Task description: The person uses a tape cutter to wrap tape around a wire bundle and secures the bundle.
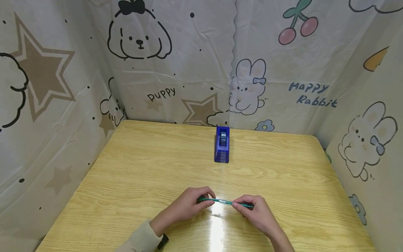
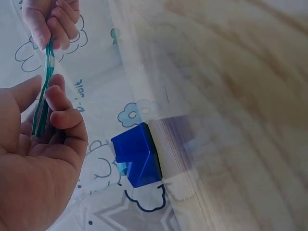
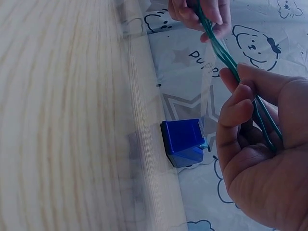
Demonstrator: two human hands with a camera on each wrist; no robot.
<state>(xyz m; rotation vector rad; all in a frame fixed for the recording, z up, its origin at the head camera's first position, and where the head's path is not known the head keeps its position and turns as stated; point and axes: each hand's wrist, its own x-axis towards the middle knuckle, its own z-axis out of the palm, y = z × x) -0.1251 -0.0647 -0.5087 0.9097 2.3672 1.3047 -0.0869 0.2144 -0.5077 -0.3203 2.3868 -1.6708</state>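
Observation:
A thin bundle of green strands (image 1: 224,202) stretches between the two hands above the table's near part. My left hand (image 1: 189,204) grips its left end between thumb and curled fingers. The right end is pinched by my right hand (image 1: 259,213). In the left wrist view, a clear shiny patch (image 2: 51,61) lies on the strands between the hands. Loops of the green strands (image 3: 262,118) show inside my right hand in the right wrist view, where a translucent strip (image 3: 207,82) runs between the bundle and the blue tape dispenser (image 3: 184,137).
Behind the hands, the blue tape dispenser (image 1: 222,143) stands near the back edge of the wooden table (image 1: 151,154). Printed cloth (image 1: 195,52) hangs along the back and both sides. A dark band (image 1: 163,241) is at the left sleeve's cuff.

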